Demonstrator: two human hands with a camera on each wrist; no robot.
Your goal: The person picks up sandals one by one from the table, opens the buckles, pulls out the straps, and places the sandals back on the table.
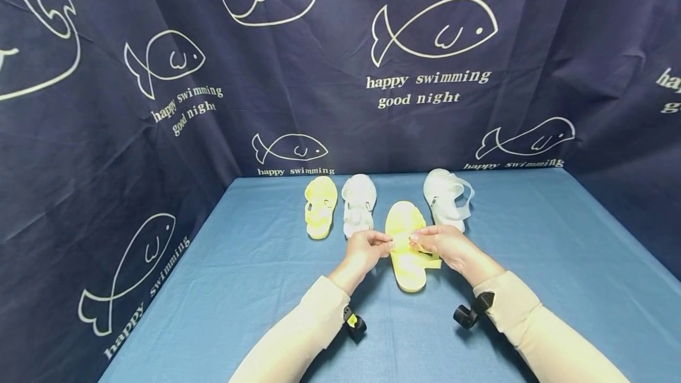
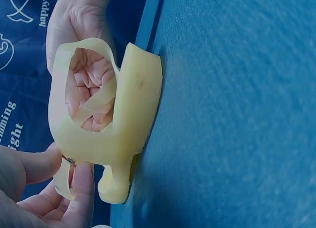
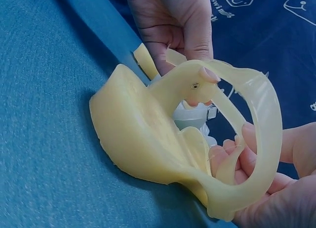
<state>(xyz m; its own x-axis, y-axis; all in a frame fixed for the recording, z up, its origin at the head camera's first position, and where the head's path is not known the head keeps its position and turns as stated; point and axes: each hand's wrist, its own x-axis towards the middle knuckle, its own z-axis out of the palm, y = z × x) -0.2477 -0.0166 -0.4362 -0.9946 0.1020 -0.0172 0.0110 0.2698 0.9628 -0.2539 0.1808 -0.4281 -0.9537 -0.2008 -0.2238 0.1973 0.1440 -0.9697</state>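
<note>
A yellow sandal (image 1: 408,273) stands on the blue table between both hands, its sole down. The left hand (image 1: 369,247) pinches its strap beside a small metal buckle (image 2: 68,161) between thumb and fingers. From the other side, the right hand (image 1: 444,244) reaches in and pinches the thin ankle strap (image 3: 229,105). Seen from the right wrist, the wide side band of the yellow sandal (image 3: 136,124) arches in front of the right fingers and partly hides them.
Behind the left hand, another yellow sandal (image 1: 320,211) lies beside a white sandal (image 1: 360,194). A second white sandal (image 1: 440,191), its strap loose to the side, lies behind the right hand. A dark blue curtain (image 1: 330,87) with fish prints borders the blue table (image 1: 239,276).
</note>
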